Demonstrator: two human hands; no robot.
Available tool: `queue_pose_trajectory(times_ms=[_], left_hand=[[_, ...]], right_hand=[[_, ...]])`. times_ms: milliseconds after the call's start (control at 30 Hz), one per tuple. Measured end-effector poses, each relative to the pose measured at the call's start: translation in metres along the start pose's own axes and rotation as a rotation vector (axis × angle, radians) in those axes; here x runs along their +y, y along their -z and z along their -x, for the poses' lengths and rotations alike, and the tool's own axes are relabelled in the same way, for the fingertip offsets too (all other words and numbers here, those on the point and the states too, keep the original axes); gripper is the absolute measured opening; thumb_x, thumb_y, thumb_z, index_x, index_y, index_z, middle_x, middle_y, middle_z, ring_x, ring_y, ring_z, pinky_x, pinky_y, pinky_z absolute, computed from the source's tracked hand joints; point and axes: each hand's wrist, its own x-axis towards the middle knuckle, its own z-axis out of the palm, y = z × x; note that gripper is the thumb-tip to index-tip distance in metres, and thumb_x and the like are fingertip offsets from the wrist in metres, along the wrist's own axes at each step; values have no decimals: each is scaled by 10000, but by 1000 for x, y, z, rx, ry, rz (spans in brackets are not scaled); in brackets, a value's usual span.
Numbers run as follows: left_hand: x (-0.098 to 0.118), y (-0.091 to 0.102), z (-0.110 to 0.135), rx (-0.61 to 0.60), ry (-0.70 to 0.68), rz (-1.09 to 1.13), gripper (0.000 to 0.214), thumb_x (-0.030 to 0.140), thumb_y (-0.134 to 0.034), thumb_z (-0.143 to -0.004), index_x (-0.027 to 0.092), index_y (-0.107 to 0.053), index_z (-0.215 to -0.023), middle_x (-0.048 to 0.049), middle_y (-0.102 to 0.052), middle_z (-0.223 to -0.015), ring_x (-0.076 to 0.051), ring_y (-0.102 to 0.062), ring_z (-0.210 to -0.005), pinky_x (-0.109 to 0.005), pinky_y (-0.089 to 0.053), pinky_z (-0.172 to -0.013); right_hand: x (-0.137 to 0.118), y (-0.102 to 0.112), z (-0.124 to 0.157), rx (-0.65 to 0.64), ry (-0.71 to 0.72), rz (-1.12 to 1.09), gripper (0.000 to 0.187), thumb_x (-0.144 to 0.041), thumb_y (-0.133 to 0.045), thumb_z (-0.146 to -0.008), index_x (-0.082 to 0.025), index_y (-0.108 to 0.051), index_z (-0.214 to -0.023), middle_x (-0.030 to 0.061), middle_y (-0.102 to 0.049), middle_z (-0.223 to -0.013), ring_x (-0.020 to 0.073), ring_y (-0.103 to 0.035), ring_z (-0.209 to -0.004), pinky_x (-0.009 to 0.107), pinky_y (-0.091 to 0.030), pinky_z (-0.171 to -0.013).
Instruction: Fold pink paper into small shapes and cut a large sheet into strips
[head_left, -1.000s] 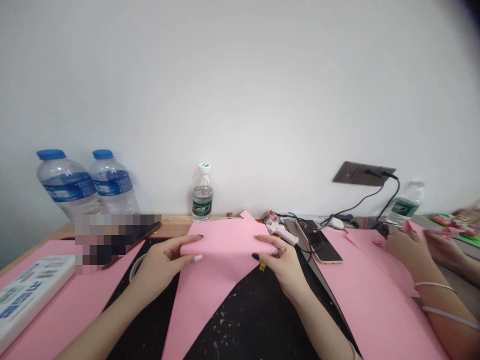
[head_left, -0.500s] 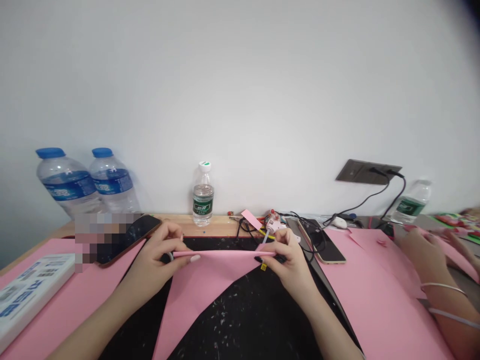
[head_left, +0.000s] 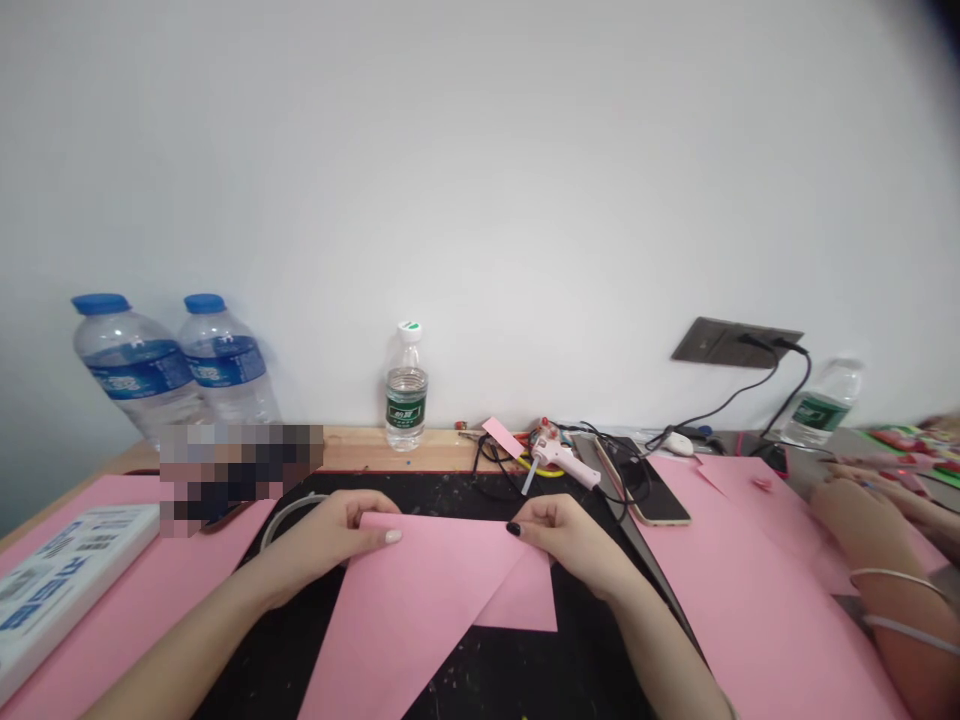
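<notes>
A pink paper sheet (head_left: 427,600) lies folded on the black mat (head_left: 517,680) in front of me, its fold line running between my hands. My left hand (head_left: 330,535) pinches the fold's left end with thumb and fingers closed on the paper. At the right end my right hand (head_left: 566,535) pinches the same fold. A rectangular flap of the sheet shows under the folded layer near my right wrist.
Two large water bottles (head_left: 180,365) and a small bottle (head_left: 406,385) stand by the wall. A glue gun (head_left: 559,458), cables and a phone (head_left: 645,485) lie behind the mat. More pink sheets (head_left: 750,590) flank it. Another person's arms (head_left: 877,540) work at the right. A white box (head_left: 52,580) sits at the left.
The paper's upper part, standing up a second ago, has been folded toward me and laid flat; both hands came down to the mat with the fold.
</notes>
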Motion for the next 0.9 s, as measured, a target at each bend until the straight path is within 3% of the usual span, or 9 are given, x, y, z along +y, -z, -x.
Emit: queue_pose_trajectory(times_ms=[200, 400, 567, 700, 900], left_hand=[[-5, -5, -7, -62, -169, -252, 176, 328, -607, -688, 199, -662, -794, 12, -667, -814, -183, -578, -794, -220, -400, -679], [-5, -21, -3, -74, -208, -493, 283, 434, -541, -730, 185, -639, -638, 42, -578, -568, -122, -496, -546, -199, -291, -493], [-10, -27, -4, -46, -217, -563, 335, 448, -541, -725, 173, -590, -541, 61, -491, -481, -99, -409, -471, -210, -218, -447], [-6, -35, -2, 33, -259, -677, 343, 431, -523, -752, 187, -597, -523, 46, -540, -474, -111, -431, -459, -231, -198, -450], [5, -48, 6, 92, -370, -793, 364, 364, -384, -858, 212, -638, -646, -33, -667, -654, -201, -579, -619, -287, -286, -539]], right_hand=[[9, -9, -7, 9, 20, 38, 193, -239, -563, -741, -112, -578, -597, -32, -462, -515, 65, -342, -453, 194, -231, -438], [7, -27, -7, -46, 75, 116, 130, -147, -534, -736, -122, -614, -636, -26, -515, -526, 81, -415, -467, 184, -279, -440], [1, -37, -4, -9, 320, 440, 139, -137, -519, -788, -161, -648, -742, 13, -632, -707, 139, -538, -661, 228, -380, -602], [-2, -50, -3, 35, 536, 767, 98, -227, -564, -806, -194, -638, -862, 29, -650, -837, 187, -518, -840, 291, -343, -734], [7, -66, -6, 58, 534, 881, 72, -206, -579, -802, -196, -611, -738, -8, -635, -693, 147, -530, -718, 295, -281, -691]])
